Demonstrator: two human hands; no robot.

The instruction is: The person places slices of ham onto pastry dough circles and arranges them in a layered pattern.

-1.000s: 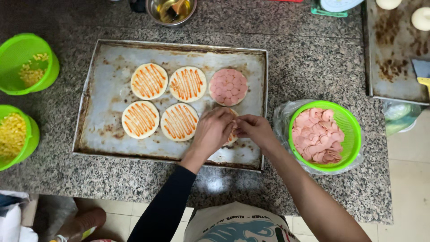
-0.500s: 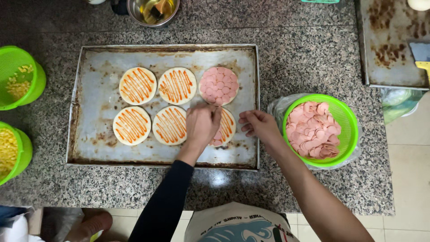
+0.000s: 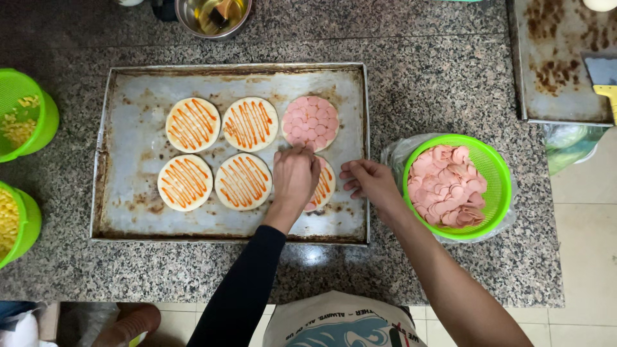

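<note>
Right hand (image 3: 369,183) has left the sausage-filled green basket (image 3: 498,160).

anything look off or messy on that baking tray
Nothing is spilled or askew. The baking tray is stained and rusty along its edges, and only one round base is fully covered with pink slices; four show sauce stripes alone.

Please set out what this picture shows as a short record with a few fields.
surface: speckled stone counter
tray: metal baking tray with six round bases
sauced bases: four with orange stripes only, e.g.
finished base: one fully covered in pink sausage slices
left hand: lies over the sixth base, fingers down on it
right hand: at the tray's right rim, fingers curled
green basket: holds sausage slices, right of tray
</note>
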